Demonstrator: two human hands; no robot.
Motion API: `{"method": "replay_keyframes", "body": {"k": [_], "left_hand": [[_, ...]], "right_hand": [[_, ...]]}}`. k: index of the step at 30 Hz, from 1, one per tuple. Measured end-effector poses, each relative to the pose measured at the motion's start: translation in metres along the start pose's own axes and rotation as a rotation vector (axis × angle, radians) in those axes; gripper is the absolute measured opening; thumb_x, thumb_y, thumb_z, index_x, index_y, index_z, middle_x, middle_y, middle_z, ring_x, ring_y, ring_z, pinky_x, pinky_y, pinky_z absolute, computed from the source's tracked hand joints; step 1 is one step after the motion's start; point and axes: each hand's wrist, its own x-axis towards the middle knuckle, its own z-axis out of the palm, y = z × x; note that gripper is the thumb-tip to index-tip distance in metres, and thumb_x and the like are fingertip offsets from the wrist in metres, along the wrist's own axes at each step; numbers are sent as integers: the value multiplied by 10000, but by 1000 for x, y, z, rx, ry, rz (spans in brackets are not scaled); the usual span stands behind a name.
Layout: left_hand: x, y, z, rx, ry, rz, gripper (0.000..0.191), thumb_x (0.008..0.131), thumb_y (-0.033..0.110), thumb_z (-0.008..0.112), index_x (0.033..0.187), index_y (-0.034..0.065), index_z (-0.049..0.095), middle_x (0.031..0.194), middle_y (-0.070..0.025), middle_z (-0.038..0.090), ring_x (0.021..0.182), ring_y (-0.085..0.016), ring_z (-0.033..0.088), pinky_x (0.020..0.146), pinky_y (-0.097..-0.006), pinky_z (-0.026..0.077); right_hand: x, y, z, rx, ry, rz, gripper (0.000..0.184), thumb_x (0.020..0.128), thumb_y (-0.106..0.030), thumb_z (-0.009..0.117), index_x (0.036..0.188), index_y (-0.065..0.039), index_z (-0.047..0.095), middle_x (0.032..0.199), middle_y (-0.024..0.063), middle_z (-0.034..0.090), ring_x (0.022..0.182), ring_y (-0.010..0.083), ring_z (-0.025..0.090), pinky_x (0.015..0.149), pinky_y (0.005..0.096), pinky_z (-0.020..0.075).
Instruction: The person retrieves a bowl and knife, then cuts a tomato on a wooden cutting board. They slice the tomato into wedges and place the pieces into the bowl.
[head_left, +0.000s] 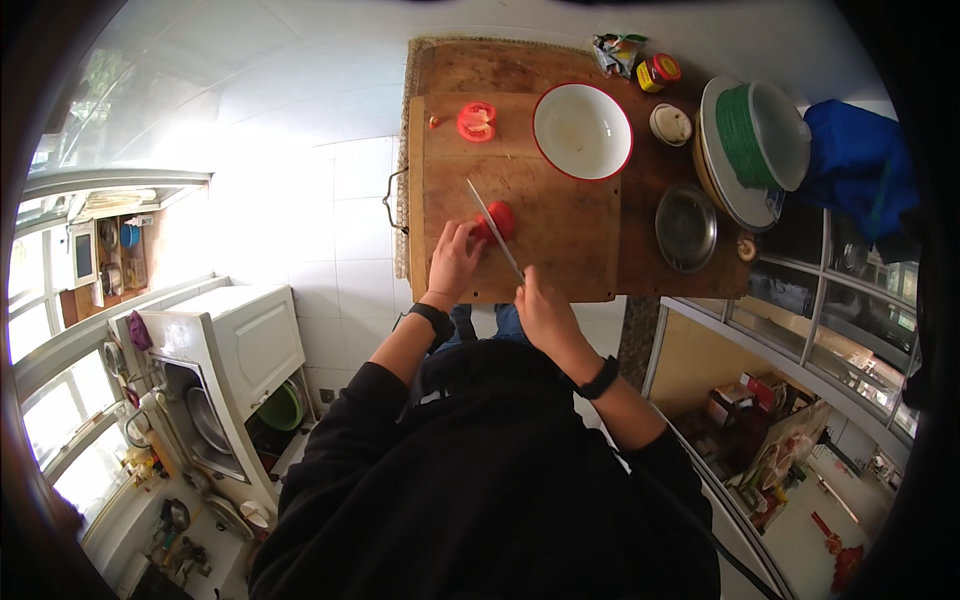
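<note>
On a wooden cutting board (547, 259), my left hand (454, 259) presses its fingertips on the left side of a red tomato piece (501, 216). My right hand (546, 309) grips the handle end of a kitchen knife (481, 199). The blade points up and to the left and crosses over the tomato piece; how deep it has cut cannot be made out. Further back on the board lies a tomato half (477, 122), its cut face up, with a small scrap (434, 122) to its left. A white enamel bowl with a red rim (583, 131) stands at the board's back right.
Right of the board are a metal dish (686, 228), a small white container (670, 124), a red-lidded jar (658, 73) and a crumpled packet (619, 54). Stacked basins (739, 154) stand at the far right. A metal handle (393, 201) juts from the board's left edge.
</note>
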Motion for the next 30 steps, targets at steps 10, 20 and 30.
{"method": "replay_keyframes", "body": {"k": [10, 20, 30], "left_hand": [[1, -2, 1, -14, 5, 5, 274, 929, 121, 713, 1188, 77, 635, 1130, -147, 614, 998, -394, 652, 850, -447, 553], [-2, 4, -1, -22, 18, 25, 268, 925, 101, 714, 1178, 66, 630, 1141, -150, 615, 998, -389, 658, 848, -450, 554], [-8, -4, -1, -47, 13, 19, 270, 939, 112, 701, 1190, 54, 622, 1158, -154, 613, 990, -356, 682, 865, -434, 560]], "right_hand": [[22, 5, 9, 16, -44, 18, 259, 1009, -119, 562, 1184, 43, 458, 871, 320, 664, 823, 519, 652, 691, 577, 508], [44, 32, 62, 53, 87, 14, 306, 1037, -191, 547, 1257, 11, 482, 896, 263, 704, 808, 477, 683, 656, 568, 536], [-14, 36, 32, 111, 74, 54, 223, 1041, -168, 568, 1175, 3, 517, 890, 242, 688, 842, 479, 664, 689, 553, 508]]}}
